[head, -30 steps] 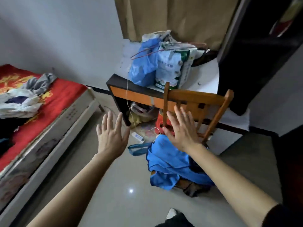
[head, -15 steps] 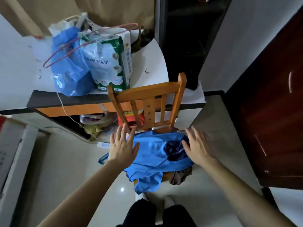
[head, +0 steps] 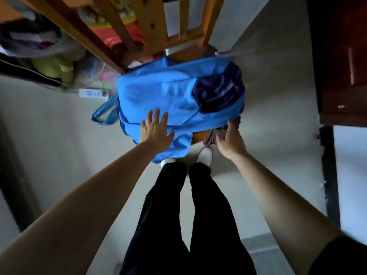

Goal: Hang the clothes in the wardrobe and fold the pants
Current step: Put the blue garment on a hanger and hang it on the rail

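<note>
We stand over a wooden chair piled with clothes, both arms reaching down to it. Our left hand lies flat and spread on the near edge of a blue garment, fingers loose and gripping nothing. Our right hand is curled at the pile's near right corner, fingers pinching a brown cloth that hangs from under the blue one. A dark striped piece lies on the right of the heap, seemingly folded into the blue fabric. The whole heap sits on the seat, which shows only as a sliver of wood at the near edge. A blue bag lies on the floor at the left, a power strip just beyond it. A dark wooden door fills the far right; whether it is the wardrobe we cannot tell.

The risk, as we judge it, lies in the layering. Pulling the brown cloth from underneath could drag the blue garment and the striped piece off the seat onto the floor, since the flat left hand merely rests on them. Much of the blue fabric already hangs over the near edge towards our feet, so a small tug may tip it. We may also mistake which piece is the pants, as the heap hides their shapes.
</note>
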The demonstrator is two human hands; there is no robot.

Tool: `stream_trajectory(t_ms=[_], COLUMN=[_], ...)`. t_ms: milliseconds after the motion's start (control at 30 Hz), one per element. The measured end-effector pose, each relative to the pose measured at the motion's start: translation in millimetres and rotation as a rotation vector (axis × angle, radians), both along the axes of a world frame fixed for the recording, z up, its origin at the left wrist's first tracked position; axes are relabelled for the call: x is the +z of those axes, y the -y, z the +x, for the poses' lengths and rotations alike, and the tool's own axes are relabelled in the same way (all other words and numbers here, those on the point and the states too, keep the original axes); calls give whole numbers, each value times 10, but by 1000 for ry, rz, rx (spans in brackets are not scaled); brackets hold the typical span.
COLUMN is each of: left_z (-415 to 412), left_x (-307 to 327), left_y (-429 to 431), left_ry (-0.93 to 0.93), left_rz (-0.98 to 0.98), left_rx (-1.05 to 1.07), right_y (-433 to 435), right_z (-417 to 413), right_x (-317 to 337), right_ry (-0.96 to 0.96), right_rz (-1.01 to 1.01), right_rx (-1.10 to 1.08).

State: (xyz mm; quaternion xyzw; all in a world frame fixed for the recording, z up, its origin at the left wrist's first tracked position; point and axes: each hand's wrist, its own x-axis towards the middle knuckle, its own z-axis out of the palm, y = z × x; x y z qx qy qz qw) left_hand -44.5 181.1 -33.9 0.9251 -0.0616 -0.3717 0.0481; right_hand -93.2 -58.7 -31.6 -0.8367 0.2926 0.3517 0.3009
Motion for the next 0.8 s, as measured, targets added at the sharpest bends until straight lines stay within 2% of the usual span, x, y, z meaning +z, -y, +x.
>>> stream_trajectory(t_ms=[67, 133, 267, 400, 467, 533, 600, 733, 800], left_z=[-47, -78, -4, 165, 246, 296, 307, 258, 262], left_x=[-307, -522, -668, -520, -467, -466, -479, -516, -533], left_y=[35, 68, 103, 55, 9, -59, -121, -84, -51], left_ry=[-45, -49, 164, 272, 265, 255, 235, 95, 40], left_rz=[4, -8, -34, -134, -155, -142, -139, -132, -143], left_rx=[-19, -22, -4, 219, 331, 362, 379, 466, 571], right_y=[-54, -125, -140, -4, 71, 137, 186, 145, -38], right_z=[-66, -88, -5, 259, 393, 555, 724, 984, 978], right_x=[-274, -458, -792, -857, -850, -805, -775, -540, -245], right_ry=[-85, -85, 43, -37, -82, -44, 81, 514, 833], right_rz=[52, 115, 220, 178, 178, 150, 128, 133, 72], right_rx=[-188, -390, -879, -925, -946, -929, -888, -1032, -826])
